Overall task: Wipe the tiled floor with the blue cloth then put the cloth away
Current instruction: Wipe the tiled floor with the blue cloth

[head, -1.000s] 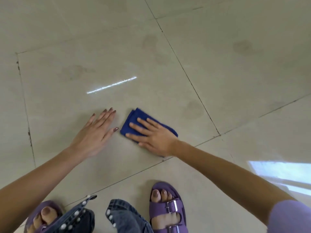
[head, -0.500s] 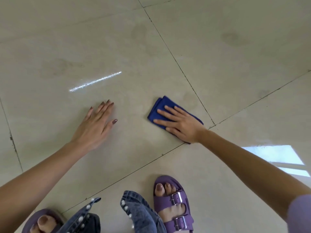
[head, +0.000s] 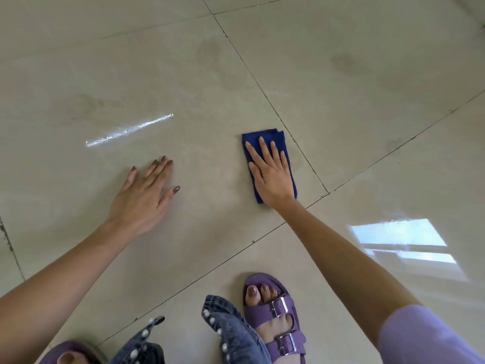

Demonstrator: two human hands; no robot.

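Observation:
A folded blue cloth (head: 262,139) lies flat on the beige tiled floor (head: 341,106), close to a grout line. My right hand (head: 271,174) rests palm down on top of it, fingers spread and pointing away from me, pressing it to the tile. My left hand (head: 145,197) lies flat on the bare tile to the left, fingers together, holding nothing. About a hand's width of floor separates the two hands.
Dark grout lines (head: 278,116) cross the floor diagonally. Faint darker smudges (head: 346,63) mark the far tiles. A window reflection (head: 399,237) shines at the right. My feet in purple sandals (head: 273,313) and jean hems (head: 231,329) are at the bottom.
My right hand has slid the cloth to the right, away from my left hand, and turned so its fingers point forward. My left hand has stayed planted.

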